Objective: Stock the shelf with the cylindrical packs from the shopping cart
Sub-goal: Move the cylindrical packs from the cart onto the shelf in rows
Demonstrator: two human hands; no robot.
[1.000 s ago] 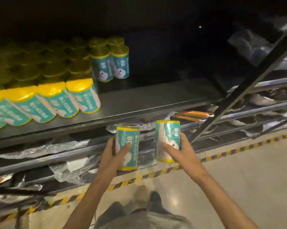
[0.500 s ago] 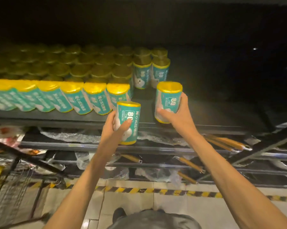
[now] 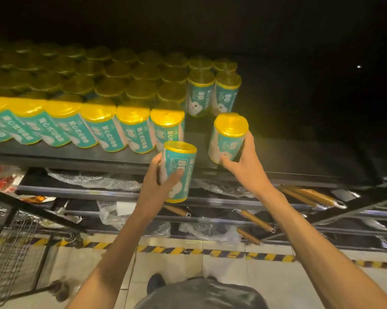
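Right hand (image 3: 247, 168) grips one teal cylindrical pack with yellow cap (image 3: 227, 138) over the dark metal shelf (image 3: 288, 159); left hand (image 3: 156, 188) grips a second teal pack (image 3: 179, 170) before the shelf edge, near stocked rows (image 3: 98, 121)

both bare forearms reach up and forward from the bottom of the view, the left one rising from lower left and the right one from lower right, so the two converge toward the middle. the left hand (image 3: 157, 186) is curled round a teal cylindrical pack (image 3: 178, 171) held upright, thumb laid across its front and fingers wrapped behind (they are mostly hidden). the right hand (image 3: 247, 162) sits a little higher and farther forward, wrist bent back, gripping a second pack (image 3: 228, 137) low on its side with the thumb at the pack's lower edge.
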